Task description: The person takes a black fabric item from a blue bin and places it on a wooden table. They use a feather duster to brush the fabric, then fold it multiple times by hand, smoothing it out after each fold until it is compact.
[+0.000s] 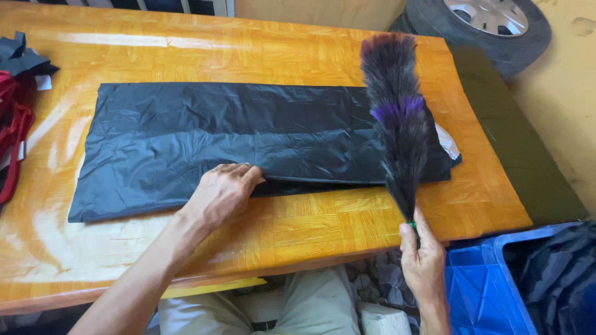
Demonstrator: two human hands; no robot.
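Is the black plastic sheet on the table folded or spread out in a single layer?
Folded. The black plastic sheet lies flat, but layered edges show along its near side where the left hand presses; the right hand holds a feather duster.

My counter (323, 229) is glossy orange parquet wood, catching bright daylight in pale streaks along its far edge. A dark green mat (521, 155) lies beside it on my right. Beyond that, a car tyre (490, 31) leans against a yellowish wall (559, 80). A blue plastic crate (484, 285) sits low at my right.
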